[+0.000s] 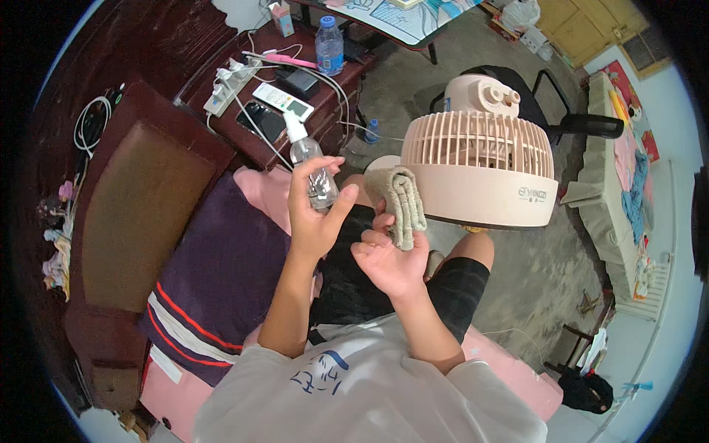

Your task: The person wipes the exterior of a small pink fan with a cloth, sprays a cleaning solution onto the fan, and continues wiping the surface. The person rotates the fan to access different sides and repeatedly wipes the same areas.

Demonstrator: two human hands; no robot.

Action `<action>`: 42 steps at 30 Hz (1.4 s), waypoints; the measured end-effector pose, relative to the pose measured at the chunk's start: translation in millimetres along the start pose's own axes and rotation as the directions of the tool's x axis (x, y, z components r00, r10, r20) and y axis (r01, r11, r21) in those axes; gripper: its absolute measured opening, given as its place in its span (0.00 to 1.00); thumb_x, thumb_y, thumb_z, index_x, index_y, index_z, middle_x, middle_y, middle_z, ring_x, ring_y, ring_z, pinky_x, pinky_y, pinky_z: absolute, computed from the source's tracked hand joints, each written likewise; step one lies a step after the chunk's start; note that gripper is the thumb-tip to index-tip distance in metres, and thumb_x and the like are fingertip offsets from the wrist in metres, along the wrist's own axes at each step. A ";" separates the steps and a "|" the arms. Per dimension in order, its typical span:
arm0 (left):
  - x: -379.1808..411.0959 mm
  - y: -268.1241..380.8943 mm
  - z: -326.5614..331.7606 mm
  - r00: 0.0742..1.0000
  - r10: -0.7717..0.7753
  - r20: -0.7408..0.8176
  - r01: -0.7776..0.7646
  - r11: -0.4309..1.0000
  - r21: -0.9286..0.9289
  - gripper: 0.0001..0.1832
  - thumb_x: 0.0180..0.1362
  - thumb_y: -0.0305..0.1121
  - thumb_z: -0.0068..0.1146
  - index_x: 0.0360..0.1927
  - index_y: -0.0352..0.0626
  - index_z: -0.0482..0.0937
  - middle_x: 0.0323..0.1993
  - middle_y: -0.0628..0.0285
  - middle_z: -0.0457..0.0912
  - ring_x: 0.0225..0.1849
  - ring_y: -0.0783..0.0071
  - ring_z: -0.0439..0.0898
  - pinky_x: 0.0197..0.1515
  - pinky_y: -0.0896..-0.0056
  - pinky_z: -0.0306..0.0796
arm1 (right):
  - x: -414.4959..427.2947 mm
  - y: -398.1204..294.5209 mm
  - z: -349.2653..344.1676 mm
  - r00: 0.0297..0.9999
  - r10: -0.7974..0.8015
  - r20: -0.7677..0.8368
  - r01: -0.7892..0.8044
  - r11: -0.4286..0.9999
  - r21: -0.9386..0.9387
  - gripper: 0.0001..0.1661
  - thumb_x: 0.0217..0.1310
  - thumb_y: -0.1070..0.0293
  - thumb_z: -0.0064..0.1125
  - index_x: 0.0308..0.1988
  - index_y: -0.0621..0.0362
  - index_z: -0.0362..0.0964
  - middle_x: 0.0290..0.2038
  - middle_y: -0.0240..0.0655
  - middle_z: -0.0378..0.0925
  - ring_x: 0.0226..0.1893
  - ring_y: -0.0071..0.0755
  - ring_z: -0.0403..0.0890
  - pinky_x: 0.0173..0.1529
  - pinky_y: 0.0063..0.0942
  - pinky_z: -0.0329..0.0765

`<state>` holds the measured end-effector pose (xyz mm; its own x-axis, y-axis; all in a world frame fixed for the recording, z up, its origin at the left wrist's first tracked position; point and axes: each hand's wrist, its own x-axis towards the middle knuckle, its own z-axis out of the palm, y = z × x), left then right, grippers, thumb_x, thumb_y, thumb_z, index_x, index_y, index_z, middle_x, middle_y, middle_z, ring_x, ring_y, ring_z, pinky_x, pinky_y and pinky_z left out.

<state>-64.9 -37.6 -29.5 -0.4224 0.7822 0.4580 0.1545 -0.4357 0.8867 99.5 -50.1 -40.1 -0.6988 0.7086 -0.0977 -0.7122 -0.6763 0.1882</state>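
Observation:
A clear plastic spray bottle [319, 178] with a white pump top rests in my left hand [310, 213]. The fingers curl around the bottle, and its nozzle tilts up towards the side table. In my right hand [396, 260] sits a folded sage-green towel [397, 202], its layered edge facing the camera. Some of that hand's fingers are hidden under the cloth. Just beyond the towel stands a cream electric fan [479, 194] with a slatted housing. The bottle and the towel are apart.
The dark red side table [221, 141] holds a white remote control [283, 102], a smartphone [261, 120], a power strip [232, 86] with cables, and a water bottle [330, 47]. A navy striped cloth [227, 266] lies at left. Behind the fan is a black chair [554, 105].

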 end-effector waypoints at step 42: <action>-16.7 -8.4 -5.8 0.899 -0.231 0.373 0.309 0.937 -0.163 0.31 0.49 0.18 0.76 0.52 0.47 0.68 0.45 0.62 0.75 0.48 0.76 0.76 0.55 0.69 0.72 | -41.9 -23.9 21.6 0.935 -0.188 0.299 0.212 -0.379 -0.901 0.41 0.54 0.62 0.77 0.63 0.65 0.67 0.52 0.42 0.75 0.52 0.38 0.81 0.56 0.33 0.78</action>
<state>-64.3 -49.6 -45.0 -0.0826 0.9697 0.2300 -0.1308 -0.2394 0.9621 147.2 -59.3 -19.3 -0.4997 0.8502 0.1658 0.0608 0.2254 -0.9724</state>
